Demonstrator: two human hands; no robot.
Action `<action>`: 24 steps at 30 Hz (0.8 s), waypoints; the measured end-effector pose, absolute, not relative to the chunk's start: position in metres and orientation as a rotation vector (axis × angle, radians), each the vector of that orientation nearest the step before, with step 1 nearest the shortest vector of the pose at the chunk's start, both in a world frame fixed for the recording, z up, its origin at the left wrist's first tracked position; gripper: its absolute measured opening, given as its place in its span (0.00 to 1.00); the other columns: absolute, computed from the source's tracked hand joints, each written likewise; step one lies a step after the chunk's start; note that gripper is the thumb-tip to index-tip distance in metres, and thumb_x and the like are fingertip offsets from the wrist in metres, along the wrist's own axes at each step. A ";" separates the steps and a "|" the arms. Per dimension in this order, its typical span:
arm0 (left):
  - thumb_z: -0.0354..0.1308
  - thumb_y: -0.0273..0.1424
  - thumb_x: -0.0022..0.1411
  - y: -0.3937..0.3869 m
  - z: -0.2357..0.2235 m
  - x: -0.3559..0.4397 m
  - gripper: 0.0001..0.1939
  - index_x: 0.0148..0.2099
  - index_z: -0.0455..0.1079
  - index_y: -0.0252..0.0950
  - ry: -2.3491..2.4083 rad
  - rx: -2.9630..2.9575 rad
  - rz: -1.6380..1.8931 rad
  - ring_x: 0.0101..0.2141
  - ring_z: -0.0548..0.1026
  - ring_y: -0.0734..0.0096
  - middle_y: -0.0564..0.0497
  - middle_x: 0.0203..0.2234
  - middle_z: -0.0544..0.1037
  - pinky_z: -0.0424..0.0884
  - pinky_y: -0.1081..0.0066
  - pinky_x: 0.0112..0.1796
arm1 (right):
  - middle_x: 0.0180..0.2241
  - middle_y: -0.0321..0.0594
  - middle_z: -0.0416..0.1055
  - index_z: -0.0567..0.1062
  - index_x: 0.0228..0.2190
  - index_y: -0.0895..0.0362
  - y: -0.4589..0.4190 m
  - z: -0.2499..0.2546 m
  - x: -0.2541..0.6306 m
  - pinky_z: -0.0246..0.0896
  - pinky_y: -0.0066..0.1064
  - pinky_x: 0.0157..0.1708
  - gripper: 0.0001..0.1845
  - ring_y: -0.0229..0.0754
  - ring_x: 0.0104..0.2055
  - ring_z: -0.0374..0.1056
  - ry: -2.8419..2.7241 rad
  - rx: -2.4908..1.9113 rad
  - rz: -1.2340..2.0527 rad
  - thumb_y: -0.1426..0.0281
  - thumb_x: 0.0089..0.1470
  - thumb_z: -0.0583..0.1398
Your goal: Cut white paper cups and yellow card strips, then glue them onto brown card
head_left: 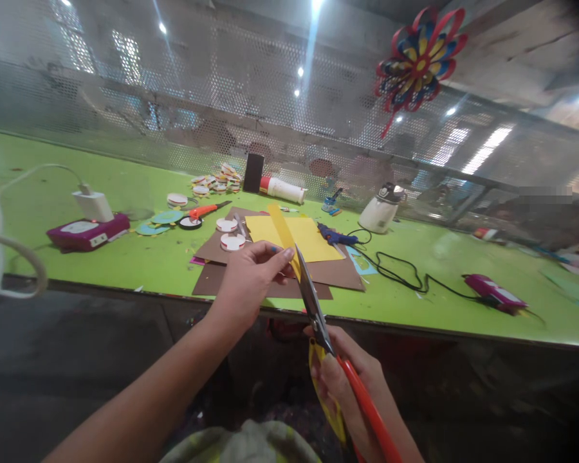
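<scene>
Pinched between the thumb and fingers of my left hand [260,267] is a yellow paper strip [280,225], slanting up and away over the table. My right hand [347,370] grips large scissors [313,308] with red handles. Their blades point up at the strip, near my left fingertips. A yellow strip-like piece [325,392] hangs by the right hand; how it is held I cannot tell. Beyond my hands, a yellow sheet [313,235] lies on brown sheets [212,280]. Two white round pieces with red edging [232,242] rest on the brown sheets.
On the green table [125,273] are a blue glue gun [335,236] with a black cord, purple power strips [87,231], orange-handled scissors [203,210], light-blue discs [166,217], a white bottle [380,209], a phone [254,172] and a pile of round pieces [219,180].
</scene>
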State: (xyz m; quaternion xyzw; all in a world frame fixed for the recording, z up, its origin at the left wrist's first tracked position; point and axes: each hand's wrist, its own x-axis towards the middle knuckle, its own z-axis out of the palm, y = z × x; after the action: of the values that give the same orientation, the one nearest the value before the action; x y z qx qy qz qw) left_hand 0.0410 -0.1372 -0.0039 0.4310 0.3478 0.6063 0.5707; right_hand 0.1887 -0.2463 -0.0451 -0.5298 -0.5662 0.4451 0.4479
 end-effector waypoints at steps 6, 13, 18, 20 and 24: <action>0.71 0.39 0.43 -0.137 -0.003 0.041 0.16 0.24 0.72 0.32 0.879 1.003 1.418 0.19 0.69 0.80 0.54 0.18 0.74 0.64 0.79 0.22 | 0.24 0.33 0.60 0.71 0.41 0.56 -0.246 -0.047 0.188 0.47 0.25 0.19 0.26 0.31 0.21 0.52 -1.398 -1.309 1.087 0.47 0.54 0.56; 0.71 0.40 0.43 -0.138 -0.001 0.041 0.17 0.26 0.72 0.32 0.853 0.974 1.396 0.18 0.69 0.79 0.53 0.19 0.75 0.66 0.77 0.22 | 0.24 0.33 0.62 0.71 0.42 0.56 -0.244 -0.049 0.189 0.47 0.25 0.18 0.26 0.31 0.20 0.53 -1.377 -1.320 1.128 0.47 0.54 0.57; 0.70 0.39 0.45 -0.139 -0.005 0.041 0.15 0.26 0.72 0.32 0.816 0.981 1.404 0.20 0.70 0.78 0.54 0.19 0.74 0.68 0.78 0.23 | 0.23 0.32 0.62 0.70 0.41 0.57 -0.245 -0.046 0.187 0.48 0.26 0.20 0.27 0.32 0.20 0.54 -1.429 -1.326 1.050 0.46 0.54 0.55; 0.69 0.38 0.45 -0.138 -0.005 0.041 0.14 0.27 0.72 0.32 0.806 0.982 1.396 0.21 0.71 0.78 0.54 0.19 0.74 0.68 0.78 0.23 | 0.23 0.32 0.62 0.70 0.41 0.57 -0.246 -0.045 0.187 0.48 0.27 0.20 0.27 0.32 0.20 0.54 -1.436 -1.339 1.035 0.46 0.55 0.55; 0.68 0.38 0.46 -0.137 -0.004 0.040 0.14 0.27 0.71 0.33 0.810 0.995 1.376 0.22 0.71 0.77 0.53 0.20 0.74 0.70 0.78 0.23 | 0.23 0.32 0.62 0.70 0.41 0.57 -0.246 -0.045 0.186 0.48 0.26 0.20 0.27 0.32 0.20 0.55 -1.433 -1.362 1.033 0.46 0.54 0.55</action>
State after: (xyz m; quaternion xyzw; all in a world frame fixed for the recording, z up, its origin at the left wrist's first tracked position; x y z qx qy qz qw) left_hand 0.0405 -0.1370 -0.0041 0.4271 0.3478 0.5910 0.5893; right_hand 0.1865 -0.2457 -0.0451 -0.5483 -0.5770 0.4160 0.4398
